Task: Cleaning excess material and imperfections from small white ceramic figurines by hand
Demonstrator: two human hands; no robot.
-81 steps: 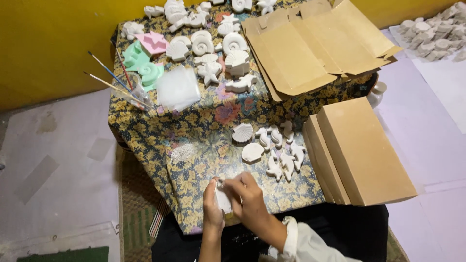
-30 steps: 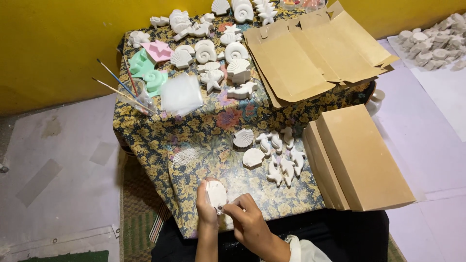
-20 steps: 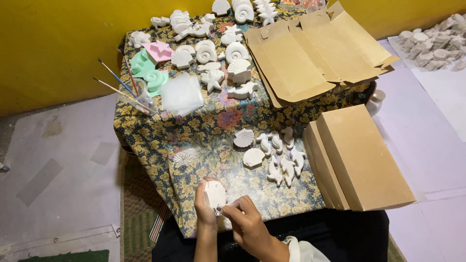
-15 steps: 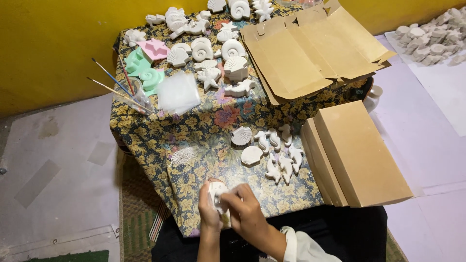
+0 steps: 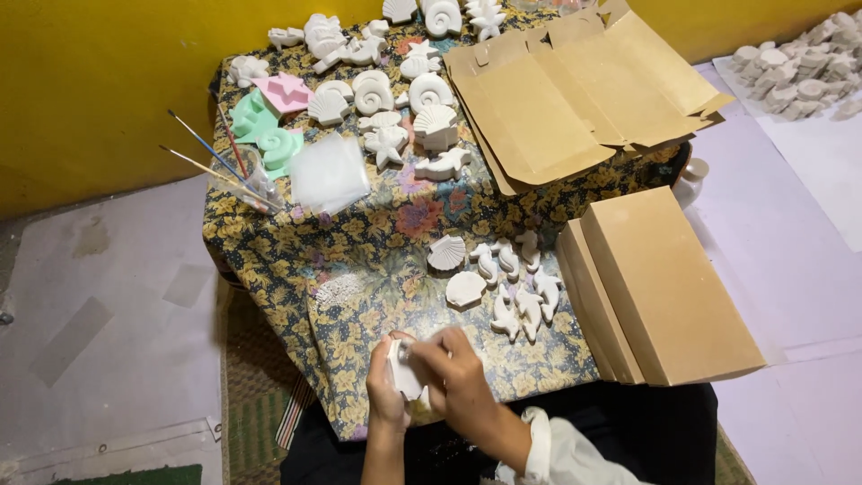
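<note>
My left hand [image 5: 384,382] holds a small white plaster piece [image 5: 401,370] upright at the near edge of the table with a floral cloth [image 5: 287,260]. My right hand [image 5: 458,382] presses on the same piece from the right, its fingers curled over the top. Just beyond my hands lie two white plaster shells [image 5: 455,269] and several small white seahorse figures [image 5: 516,287].
Many more white shell and starfish casts [image 5: 395,99] cover the far side, beside green and pink moulds [image 5: 265,117], paintbrushes in a jar [image 5: 224,166] and a clear plastic bag [image 5: 329,171]. Flattened cardboard [image 5: 575,90] and closed brown boxes [image 5: 664,283] lie at right. More casts [image 5: 795,76] lie on floor paper.
My hands lifted the plaster piece off the table edge, showed its round face, then turned it edge-on. The camera view has shifted slightly; the table items have not moved.
</note>
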